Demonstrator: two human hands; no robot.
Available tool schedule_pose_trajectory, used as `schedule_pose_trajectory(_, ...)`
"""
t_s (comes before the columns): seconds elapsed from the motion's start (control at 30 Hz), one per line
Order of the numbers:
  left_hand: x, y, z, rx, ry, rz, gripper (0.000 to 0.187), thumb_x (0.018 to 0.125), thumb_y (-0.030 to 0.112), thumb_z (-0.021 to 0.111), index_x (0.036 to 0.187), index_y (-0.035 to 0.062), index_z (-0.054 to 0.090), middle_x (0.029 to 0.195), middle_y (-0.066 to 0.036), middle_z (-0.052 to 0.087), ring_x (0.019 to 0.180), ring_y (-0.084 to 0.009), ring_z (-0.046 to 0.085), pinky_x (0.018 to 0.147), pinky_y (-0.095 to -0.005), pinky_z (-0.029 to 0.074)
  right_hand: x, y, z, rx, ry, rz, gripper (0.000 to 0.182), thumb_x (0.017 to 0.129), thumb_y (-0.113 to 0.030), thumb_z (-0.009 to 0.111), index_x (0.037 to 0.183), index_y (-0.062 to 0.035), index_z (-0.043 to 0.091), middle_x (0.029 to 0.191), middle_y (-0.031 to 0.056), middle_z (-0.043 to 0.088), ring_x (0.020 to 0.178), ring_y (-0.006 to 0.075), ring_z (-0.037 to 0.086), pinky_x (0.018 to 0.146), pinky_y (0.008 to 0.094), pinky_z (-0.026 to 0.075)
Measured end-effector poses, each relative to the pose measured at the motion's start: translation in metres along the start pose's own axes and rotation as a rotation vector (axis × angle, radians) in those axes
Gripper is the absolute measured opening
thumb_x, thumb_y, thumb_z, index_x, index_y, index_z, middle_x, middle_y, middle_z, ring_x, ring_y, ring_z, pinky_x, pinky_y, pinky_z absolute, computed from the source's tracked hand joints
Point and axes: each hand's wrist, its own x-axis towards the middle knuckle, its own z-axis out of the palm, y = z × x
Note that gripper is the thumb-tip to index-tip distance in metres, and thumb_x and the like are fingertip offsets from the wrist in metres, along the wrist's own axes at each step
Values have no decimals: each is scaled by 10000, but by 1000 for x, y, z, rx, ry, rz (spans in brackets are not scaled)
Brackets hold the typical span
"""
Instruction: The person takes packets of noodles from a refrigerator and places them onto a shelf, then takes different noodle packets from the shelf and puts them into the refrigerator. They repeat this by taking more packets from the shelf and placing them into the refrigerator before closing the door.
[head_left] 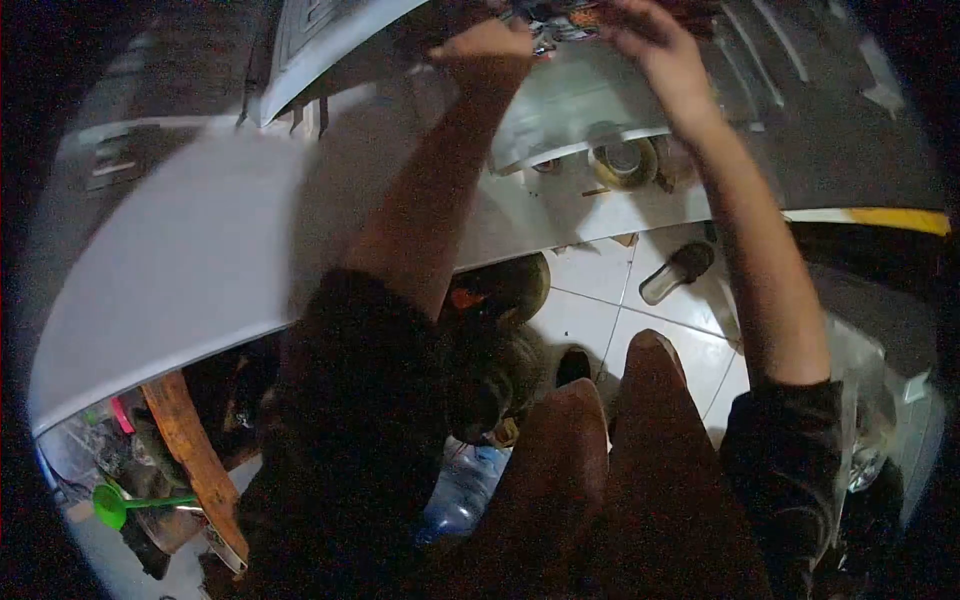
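Observation:
At the top edge of the view, my left hand (490,45) is closed, its fingertips by a heap of small mixed items (562,20); what it holds, if anything, I cannot make out. My right hand (668,55) is to the right of that heap, with its fingers stretched out and somewhat blurred. Below the hands, a clear plastic sheet or tray (560,105) lies on the white tabletop (200,250). A roll of tape (625,163) rests by its near edge, beside a thin brown stick (596,192).
My knees (570,420) are below the table edge. A slipper (678,272) lies on the tiled floor. A large clear bottle (465,490), a wooden board (195,465) and a green funnel-like item (112,507) are lower left. A yellow-and-white strip (890,218) runs at right.

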Motion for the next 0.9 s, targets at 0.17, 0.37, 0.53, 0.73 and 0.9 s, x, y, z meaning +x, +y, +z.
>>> schedule_pose_trajectory(0.17, -112, 35, -1, -740, 278, 235, 507, 670, 136, 634, 1096, 13, 390, 1027, -150, 467, 984, -333, 434, 844, -428, 292, -107, -10, -19, 67, -35, -42, 412, 714, -41, 611, 1112, -41, 503, 1105, 83, 532, 1012, 182, 491, 871, 286, 380)
schedule_pose_trajectory(0.37, -246, 85, -119, -1415, 83, 272, 333, 751, 76, 539, 1054, 16, 415, 1191, -204, 383, 1121, -352, 363, 951, -404, 260, -207, -138, -46, -340, 153, -212, 364, 692, -16, 551, 1053, -8, 511, 1118, 169, 506, 1040, 304, 487, 895, 365, 365)
schedule_pose_trajectory(0.53, -318, 115, -268, -1617, -168, 381, 410, 752, 25, 536, 1133, 21, 384, 1230, -246, 333, 1166, -377, 335, 960, -438, 266, -266, -315, -74, -698, 258, -408, 345, 674, -11, 530, 1016, 24, 508, 1110, 211, 482, 1052, 314, 460, 908, 392, 334)
schedule_pose_trajectory(0.73, -339, 145, -420, -1585, -298, 934, 420, 708, 29, 586, 1091, 44, 416, 1242, -147, 362, 1207, -347, 289, 972, -434, 259, -332, -489, -166, -1266, 909, -184, 317, 738, -8, 497, 1054, -24, 517, 1182, 157, 451, 1090, 309, 430, 885, 374, 347)
schedule_pose_trajectory(0.9, -332, 154, -448, -1386, -1057, 1494, 249, 779, 80, 519, 1022, 49, 478, 1178, -147, 424, 1160, -277, 362, 987, -367, 263, -403, -489, -255, -1354, 487, 33, 418, 696, 14, 546, 1107, -11, 476, 1067, 199, 545, 1000, 350, 516, 849, 361, 412)
